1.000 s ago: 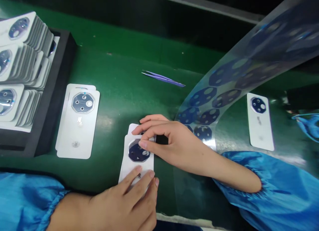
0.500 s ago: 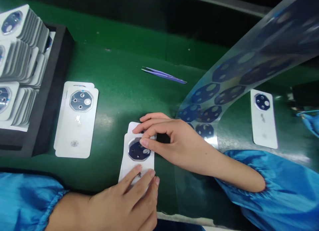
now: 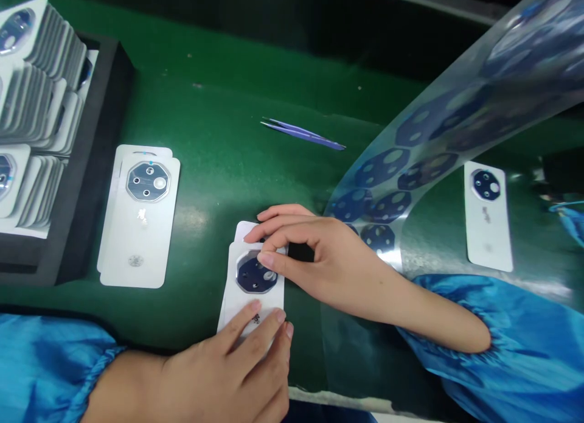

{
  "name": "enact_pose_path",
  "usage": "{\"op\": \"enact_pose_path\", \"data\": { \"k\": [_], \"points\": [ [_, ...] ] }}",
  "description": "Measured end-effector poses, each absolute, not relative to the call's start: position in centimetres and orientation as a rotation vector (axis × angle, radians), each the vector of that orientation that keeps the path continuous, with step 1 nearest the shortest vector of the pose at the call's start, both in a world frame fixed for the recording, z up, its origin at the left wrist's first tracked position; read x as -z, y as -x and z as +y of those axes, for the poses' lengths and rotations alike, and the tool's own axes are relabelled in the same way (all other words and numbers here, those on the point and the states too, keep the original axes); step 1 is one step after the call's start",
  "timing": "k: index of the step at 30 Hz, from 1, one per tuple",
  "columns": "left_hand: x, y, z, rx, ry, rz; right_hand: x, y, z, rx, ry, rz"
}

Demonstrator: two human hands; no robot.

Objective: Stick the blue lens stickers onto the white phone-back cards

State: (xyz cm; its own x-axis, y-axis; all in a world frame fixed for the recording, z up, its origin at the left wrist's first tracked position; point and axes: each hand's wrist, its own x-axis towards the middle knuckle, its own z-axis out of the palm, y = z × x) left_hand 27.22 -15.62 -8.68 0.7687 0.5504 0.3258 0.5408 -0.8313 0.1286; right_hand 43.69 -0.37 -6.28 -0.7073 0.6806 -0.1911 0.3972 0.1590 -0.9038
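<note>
White card (image 3: 232,307) lies over a second card (image 3: 244,230) on the green surface (image 3: 214,82), and both of the person's hands rest on it. The right hand (image 3: 319,258) reaches in from the right in a half-curled grip, its fingertips (image 3: 267,260) on the upper part of a dark octagonal lens film (image 3: 253,280) that lies on the card; whether they pinch the film cannot be told. The left hand (image 3: 228,368) has a loose, spread grip, its fingers (image 3: 244,319) lying on the card's lower half, just below the film.

Just right of the right hand, a curved clear plastic sheet (image 3: 401,167) carries rows of dark octagonal pieces. Purple tweezers (image 3: 301,134) lie beyond the hands. To the left, a finished-looking card (image 3: 137,246) lies beside a black foam tray (image 3: 91,167) of stacked cards, and another card (image 3: 487,219) lies far right. Blue sleeves (image 3: 456,301) cover both forearms' upper ends.
</note>
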Motion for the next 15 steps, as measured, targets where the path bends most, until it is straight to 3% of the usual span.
{"op": "enact_pose_path", "data": {
  "k": [15],
  "points": [
    [8.58,-27.18,-15.59,-0.543,-2.916,0.913,6.18,-43.70,-0.39,-1.555,1.049,-2.192]
  ]
}}
